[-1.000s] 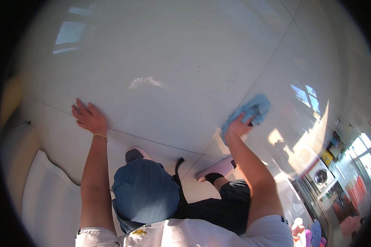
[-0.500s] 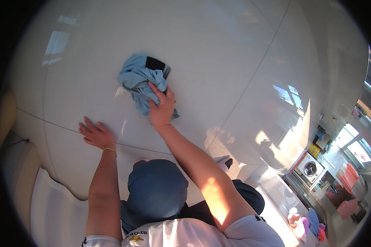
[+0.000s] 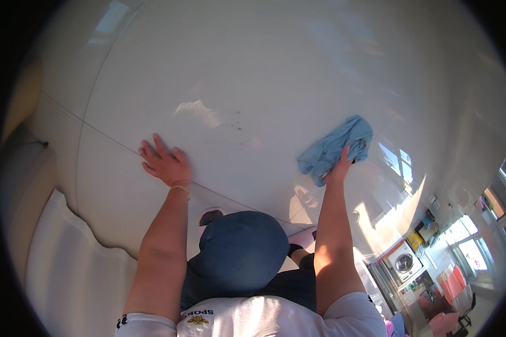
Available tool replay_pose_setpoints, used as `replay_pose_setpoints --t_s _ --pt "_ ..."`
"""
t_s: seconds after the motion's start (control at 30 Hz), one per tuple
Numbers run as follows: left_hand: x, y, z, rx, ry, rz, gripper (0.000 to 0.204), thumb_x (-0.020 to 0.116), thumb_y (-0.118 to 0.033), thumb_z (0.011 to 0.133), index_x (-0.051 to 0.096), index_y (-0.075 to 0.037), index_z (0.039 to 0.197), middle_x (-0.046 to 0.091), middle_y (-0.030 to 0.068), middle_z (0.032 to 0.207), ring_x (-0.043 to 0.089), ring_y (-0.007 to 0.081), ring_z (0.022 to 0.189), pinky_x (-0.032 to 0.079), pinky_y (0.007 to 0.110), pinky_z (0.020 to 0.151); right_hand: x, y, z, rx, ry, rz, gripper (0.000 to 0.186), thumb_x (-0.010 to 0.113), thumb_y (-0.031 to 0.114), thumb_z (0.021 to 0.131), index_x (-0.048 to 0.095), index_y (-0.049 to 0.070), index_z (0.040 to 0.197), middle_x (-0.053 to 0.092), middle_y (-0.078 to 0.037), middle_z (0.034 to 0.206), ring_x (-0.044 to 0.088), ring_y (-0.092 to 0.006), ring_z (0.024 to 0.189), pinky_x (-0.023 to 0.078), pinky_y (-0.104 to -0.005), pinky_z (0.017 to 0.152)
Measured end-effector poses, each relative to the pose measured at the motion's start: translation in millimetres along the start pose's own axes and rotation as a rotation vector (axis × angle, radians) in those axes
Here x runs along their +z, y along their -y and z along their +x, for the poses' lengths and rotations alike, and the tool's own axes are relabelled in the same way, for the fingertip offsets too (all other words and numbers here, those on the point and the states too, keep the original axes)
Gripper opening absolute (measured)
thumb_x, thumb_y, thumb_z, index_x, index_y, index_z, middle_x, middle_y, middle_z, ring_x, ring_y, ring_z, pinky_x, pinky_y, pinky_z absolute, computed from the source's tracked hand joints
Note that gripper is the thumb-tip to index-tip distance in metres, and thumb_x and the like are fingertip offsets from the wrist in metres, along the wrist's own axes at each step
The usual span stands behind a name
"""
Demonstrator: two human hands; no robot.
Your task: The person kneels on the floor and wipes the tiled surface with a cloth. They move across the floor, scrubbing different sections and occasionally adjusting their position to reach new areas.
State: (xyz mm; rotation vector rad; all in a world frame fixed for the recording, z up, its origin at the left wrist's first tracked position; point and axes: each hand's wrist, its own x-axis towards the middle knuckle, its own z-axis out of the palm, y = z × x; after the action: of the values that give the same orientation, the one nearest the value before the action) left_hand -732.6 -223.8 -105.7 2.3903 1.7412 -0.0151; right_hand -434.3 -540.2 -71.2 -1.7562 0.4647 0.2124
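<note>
Bunched on the pale tiled floor [image 3: 253, 73] lies a light blue cloth [image 3: 338, 147]. My right hand [image 3: 338, 168] presses down on its near side, fingers gripping the folds, with part of them hidden by the cloth. Off to the left, my left hand [image 3: 166, 163] rests flat on the floor beside a tile joint, fingers spread and holding nothing. A few small dark marks [image 3: 237, 122] show on the floor between the two hands.
My bent knee [image 3: 242, 247] is between my arms. A wavy-edged white cover [image 3: 78, 264] and a beige rounded piece [image 3: 23, 101] stand at the left. Far right are a white front-loading washing machine [image 3: 403, 263], pink-covered chairs [image 3: 451, 283] and windows [image 3: 471, 253].
My right hand has swept the cloth from the middle over to the right. The dark floor marks now show. My left hand stays flat on the floor while the whole view has shifted.
</note>
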Motion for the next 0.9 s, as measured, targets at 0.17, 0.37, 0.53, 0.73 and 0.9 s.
replay_pose_setpoints --t_s 0.17,0.37,0.53,0.73,0.9 --pt "1 2 2 0.001 0.019 -0.020 0.065 0.043 -0.035 0.088 0.030 -0.013 0.147 0.019 0.0223 0.153 0.011 0.0406 0.143 0.006 0.059 0.110 101 -17 -17 -0.541 -0.187 -0.954 0.083 0.078 0.037 0.073 0.043 0.002 0.139 0.042 -0.020 0.138 0.042 -0.0361 0.127 0.034 -0.0448 0.105" --pt "-2 9 1 -0.015 0.060 -0.017 0.066 0.043 -0.036 0.088 0.029 -0.014 0.148 0.020 0.0222 0.152 0.011 0.0407 0.143 0.007 0.060 0.110 218 -8 -117 -0.741 0.251 -1.129 0.068 0.074 0.027 0.073 0.051 0.017 0.136 0.041 -0.022 0.137 0.037 -0.0367 0.129 0.026 -0.0504 0.104" --pt "-7 7 4 -0.060 0.113 -0.033 0.068 0.047 -0.034 0.085 0.030 -0.015 0.148 0.019 0.0206 0.153 0.010 0.0395 0.144 0.007 0.060 0.110 239 14 -119 -0.538 0.639 -0.826 0.062 0.071 0.010 0.071 0.058 0.024 0.130 0.046 -0.017 0.136 0.041 -0.0353 0.128 0.034 -0.0463 0.104" --pt "-16 17 5 -0.102 0.168 -0.073 0.070 0.052 -0.032 0.081 0.034 -0.015 0.146 0.020 0.0196 0.154 0.011 0.0382 0.144 0.006 0.060 0.111 212 42 -55 -0.724 0.354 -0.537 0.044 0.064 0.010 0.084 0.056 0.001 0.127 0.059 -0.018 0.123 0.055 -0.0321 0.115 0.040 -0.0373 0.101" --pt "-22 13 6 -0.122 0.214 -0.152 0.069 0.056 -0.032 0.080 0.036 -0.017 0.144 0.022 0.0162 0.153 0.013 0.0358 0.144 0.007 0.059 0.112 256 14 -72 -0.824 0.244 -1.153 0.061 0.068 0.020 0.077 0.052 0.020 0.136 0.049 -0.019 0.126 0.048 -0.0390 0.114 0.040 -0.0494 0.093"
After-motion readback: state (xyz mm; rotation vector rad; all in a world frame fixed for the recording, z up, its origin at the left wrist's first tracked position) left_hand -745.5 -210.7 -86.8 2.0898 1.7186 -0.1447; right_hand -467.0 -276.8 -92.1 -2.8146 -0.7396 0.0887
